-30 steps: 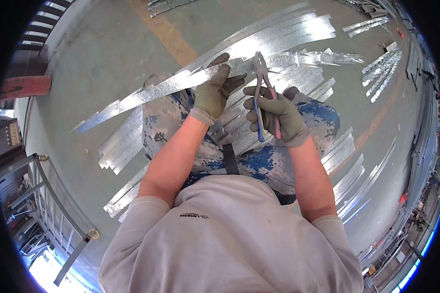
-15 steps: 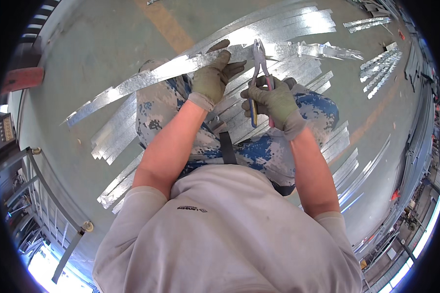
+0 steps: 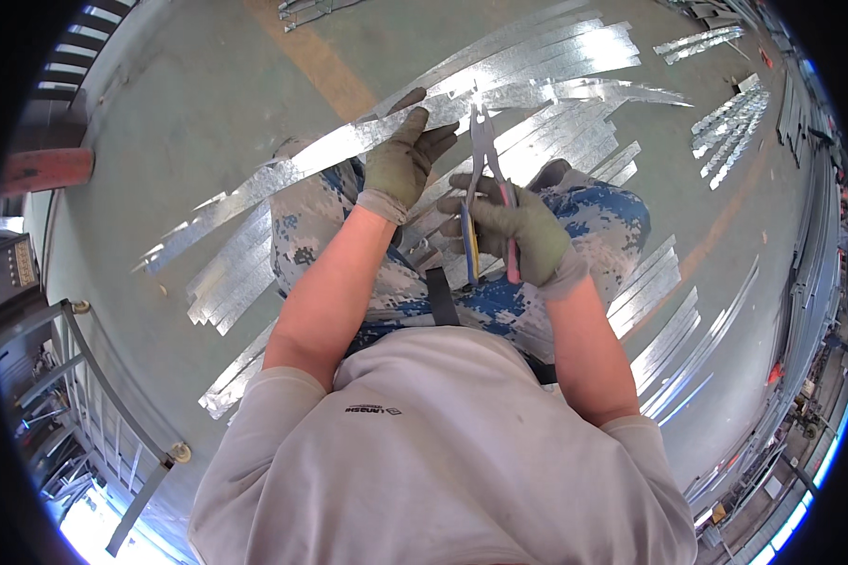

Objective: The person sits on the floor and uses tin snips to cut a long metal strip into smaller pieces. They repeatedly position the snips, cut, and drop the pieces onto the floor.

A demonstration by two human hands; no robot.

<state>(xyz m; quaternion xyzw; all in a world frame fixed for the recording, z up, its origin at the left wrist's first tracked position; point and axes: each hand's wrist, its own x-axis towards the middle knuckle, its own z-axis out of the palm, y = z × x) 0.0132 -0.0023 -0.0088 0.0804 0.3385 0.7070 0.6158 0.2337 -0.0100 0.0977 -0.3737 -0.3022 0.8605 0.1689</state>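
Observation:
A long shiny sheet-metal strip point(image 3: 320, 153) runs slantwise across my knees, from the left up to the far right. My left hand point(image 3: 398, 168), in a dirty olive work glove, holds it near its middle, with the thumb and fingers around it. In my right hand point(image 3: 528, 231), gloved alike, is a pair of pliers point(image 3: 482, 151) with one blue and yellow handle and one red handle. The fingers wrap around the handles, which stand apart. The jaws point away from me and overlap the strip in view; whether they touch it, I cannot tell.
Flat metal strips point(image 3: 575, 132) lie spread on the green floor beneath and ahead of me. More strips point(image 3: 655, 282) lie at the right, and a bundle of crimped strips point(image 3: 730, 127) at the far right. A metal-framed cart point(image 3: 113, 414) stands on the left, below a red cylinder point(image 3: 47, 171).
My right hand and the pliers have shifted slightly left and nearer to me. The held strip has turned a little, its left end now nearer. The view has also moved slightly.

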